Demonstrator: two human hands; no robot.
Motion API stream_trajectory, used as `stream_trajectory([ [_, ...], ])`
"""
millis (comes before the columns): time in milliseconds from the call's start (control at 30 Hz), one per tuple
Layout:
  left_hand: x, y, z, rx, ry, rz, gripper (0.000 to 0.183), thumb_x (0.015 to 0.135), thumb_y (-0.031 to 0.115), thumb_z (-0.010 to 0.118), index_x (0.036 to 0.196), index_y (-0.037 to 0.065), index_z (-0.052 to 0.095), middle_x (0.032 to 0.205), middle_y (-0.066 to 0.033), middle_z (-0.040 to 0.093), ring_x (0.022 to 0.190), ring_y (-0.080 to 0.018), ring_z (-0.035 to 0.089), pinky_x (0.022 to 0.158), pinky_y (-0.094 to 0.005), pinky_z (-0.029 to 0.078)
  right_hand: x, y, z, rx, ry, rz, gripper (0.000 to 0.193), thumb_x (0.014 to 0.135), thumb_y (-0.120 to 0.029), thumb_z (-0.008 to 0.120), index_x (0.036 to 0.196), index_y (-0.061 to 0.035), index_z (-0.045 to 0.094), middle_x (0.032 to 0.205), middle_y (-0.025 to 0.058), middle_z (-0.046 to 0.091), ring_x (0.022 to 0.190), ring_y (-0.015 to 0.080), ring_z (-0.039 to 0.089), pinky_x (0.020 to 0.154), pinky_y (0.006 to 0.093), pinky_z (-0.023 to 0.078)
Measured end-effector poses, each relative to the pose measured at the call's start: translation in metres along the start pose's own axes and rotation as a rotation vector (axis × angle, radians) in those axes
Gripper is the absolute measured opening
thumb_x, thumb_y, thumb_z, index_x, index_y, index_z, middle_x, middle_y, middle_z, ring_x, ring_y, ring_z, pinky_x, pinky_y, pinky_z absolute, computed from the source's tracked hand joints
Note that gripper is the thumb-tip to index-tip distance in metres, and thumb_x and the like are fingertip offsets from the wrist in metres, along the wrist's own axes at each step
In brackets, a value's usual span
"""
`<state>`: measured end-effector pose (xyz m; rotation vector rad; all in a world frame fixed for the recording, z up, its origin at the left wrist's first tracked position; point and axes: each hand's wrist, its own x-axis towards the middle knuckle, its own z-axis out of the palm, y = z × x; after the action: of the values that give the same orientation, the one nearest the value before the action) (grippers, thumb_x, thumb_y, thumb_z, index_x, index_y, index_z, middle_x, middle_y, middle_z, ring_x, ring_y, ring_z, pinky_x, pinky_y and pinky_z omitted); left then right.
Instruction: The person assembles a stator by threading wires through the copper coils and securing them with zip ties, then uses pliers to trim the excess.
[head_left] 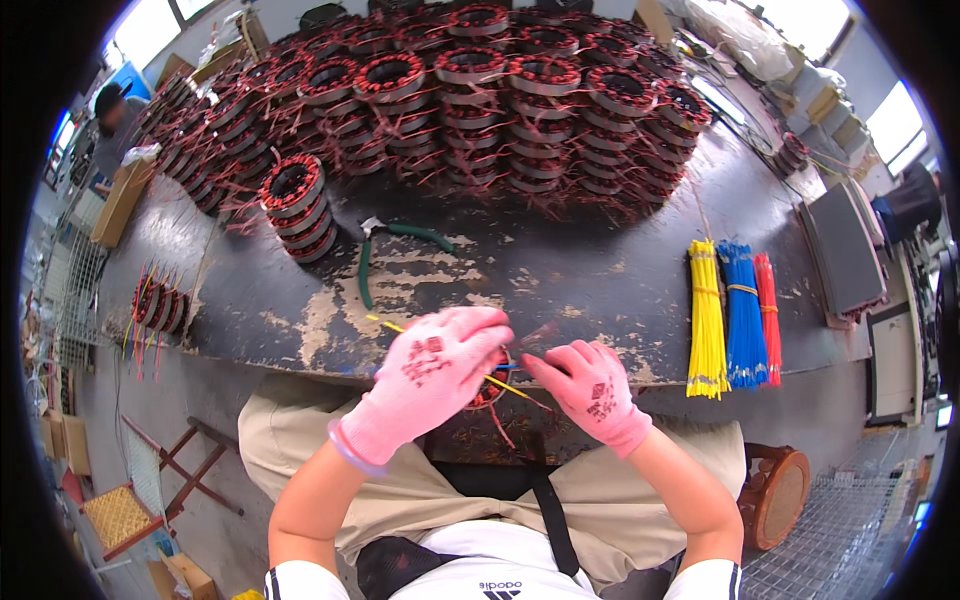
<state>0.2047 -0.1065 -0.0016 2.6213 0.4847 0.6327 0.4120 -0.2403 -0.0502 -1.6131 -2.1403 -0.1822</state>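
Observation:
A small motor stator [487, 394] with red and dark windings is in front of me at the table's near edge, mostly hidden by my left hand. My left hand [430, 372], in a pink glove, is closed over it with bent fingers. A yellow wire [518, 391] runs beneath that hand and out on both sides. My right hand [592, 388], also gloved in pink, pinches at the end of a short blue wire [507, 367] beside the stator. Thin reddish leads [502, 430] hang down from the stator. Green-handled pliers [366, 262] lie open on the table beyond my hands.
Tall stacks of stators [470, 120] fill the table's far side, with a shorter stack [297, 210] nearer. More stators [158, 305] sit at the left edge. Bundles of yellow [705, 330], blue [743, 325] and red wires [768, 325] lie right. A wooden stool [775, 497] stands right.

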Motion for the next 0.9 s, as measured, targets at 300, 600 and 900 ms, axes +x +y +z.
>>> stream_trajectory([
  [300,-0.002,0.002,0.041,0.055,0.096,-0.029,0.033,0.092,0.005,0.062,0.125,0.005,0.064,0.123,-0.0120,0.066,0.116,-0.0350,0.061,0.106,-0.0476,0.046,-0.003,0.002,0.007,-0.053,-0.003,-0.010,0.032,0.084,-0.017,0.071,0.115,-0.0225,0.070,0.091,-0.0039,0.059,0.080,0.0180,0.060,0.070,0.0362,0.050],
  [600,-0.007,0.006,0.040,-0.016,0.049,-0.139,0.032,0.094,0.003,0.058,0.126,0.005,0.064,0.123,-0.0137,0.064,0.118,-0.0360,0.058,0.106,-0.0457,0.043,-0.107,0.083,-0.095,-0.068,0.490,0.837,0.020,0.090,-0.020,0.073,0.107,-0.0091,0.071,0.094,0.0108,0.069,0.088,0.0298,0.068,0.078,0.0410,0.054],
  [900,-0.011,-0.001,0.045,0.025,0.040,-0.139,0.030,0.096,0.004,0.056,0.125,0.003,0.065,0.124,-0.0147,0.064,0.119,-0.0355,0.058,0.107,-0.0459,0.043,-0.232,0.167,-0.140,-0.170,0.215,1.577,0.032,0.091,-0.041,0.068,0.100,-0.0113,0.073,0.109,0.0110,0.073,0.102,0.0298,0.069,0.083,0.0422,0.052],
])
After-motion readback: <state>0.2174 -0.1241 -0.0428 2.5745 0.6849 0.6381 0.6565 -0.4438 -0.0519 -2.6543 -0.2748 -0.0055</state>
